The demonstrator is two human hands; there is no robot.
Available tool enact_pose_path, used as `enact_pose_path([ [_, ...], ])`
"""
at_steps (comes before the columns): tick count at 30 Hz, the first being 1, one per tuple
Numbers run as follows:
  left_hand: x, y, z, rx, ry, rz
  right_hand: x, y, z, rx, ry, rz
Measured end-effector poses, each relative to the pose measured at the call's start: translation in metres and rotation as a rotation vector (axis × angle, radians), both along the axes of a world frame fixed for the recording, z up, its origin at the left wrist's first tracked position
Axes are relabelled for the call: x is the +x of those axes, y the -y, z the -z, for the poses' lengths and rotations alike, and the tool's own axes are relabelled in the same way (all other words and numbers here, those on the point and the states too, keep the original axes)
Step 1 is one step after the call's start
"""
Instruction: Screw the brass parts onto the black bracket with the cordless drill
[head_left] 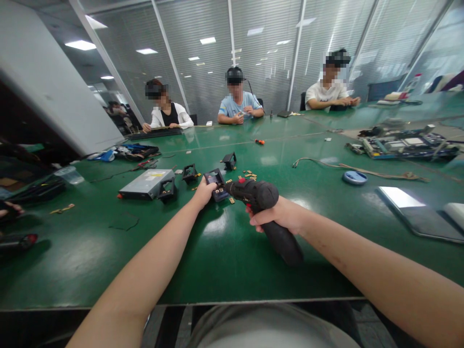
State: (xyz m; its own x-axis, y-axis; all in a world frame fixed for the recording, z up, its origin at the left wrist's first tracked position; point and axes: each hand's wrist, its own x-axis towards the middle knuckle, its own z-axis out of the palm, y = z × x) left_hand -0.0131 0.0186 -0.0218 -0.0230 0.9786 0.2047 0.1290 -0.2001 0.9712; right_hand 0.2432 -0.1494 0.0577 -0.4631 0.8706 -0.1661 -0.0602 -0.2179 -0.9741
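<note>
A black cordless drill [255,193] is gripped in my right hand [273,215], its nose pointing left. The tip comes close to a small black plastic frame [216,182]; whether it touches I cannot tell. My left hand [205,192] pinches that frame at its left side, against the table. Similar black brackets stand nearby: one [228,161] just behind, another [189,173] to the left and a third [167,190] nearer me. Small brass-coloured pieces [250,174] lie scattered around the frame.
Left of the brackets rests a silver optical drive [147,183]. Cables [362,169], a blue round lid [355,177], a tablet-like slab [416,212] and circuit boards [409,141] occupy the right. An orange screwdriver [259,141] lies farther back. Three people sit across the green table [203,270].
</note>
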Motion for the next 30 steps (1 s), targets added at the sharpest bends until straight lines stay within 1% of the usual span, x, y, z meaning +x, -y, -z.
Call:
enact_pose_path([
  [4, -0.0029, -0.0027, 0.0027, 0.013, -0.006, 0.024, 0.0009, -0.0014, 0.0004, -0.001, -0.008, -0.016],
  [9, -0.0058, -0.0047, 0.0051, 0.020, -0.049, 0.014, 0.0013, -0.0014, 0.0005, -0.006, -0.026, -0.027],
  [15, -0.0038, -0.0038, 0.0035, 0.001, -0.015, 0.001, 0.0005, -0.0009, 0.0013, -0.030, -0.064, -0.009],
  [20, -0.0074, -0.0041, 0.0042, -0.011, -0.048, 0.018, 0.0011, -0.0035, 0.0029, -0.054, -0.070, -0.052],
  [24, -0.0081, -0.0031, 0.0034, -0.032, -0.047, 0.009, 0.0007, -0.0038, 0.0026, -0.039, -0.087, -0.067],
  [30, -0.0049, -0.0002, 0.0006, -0.024, -0.031, 0.001, 0.0005, -0.0026, 0.0006, -0.047, -0.046, -0.058],
])
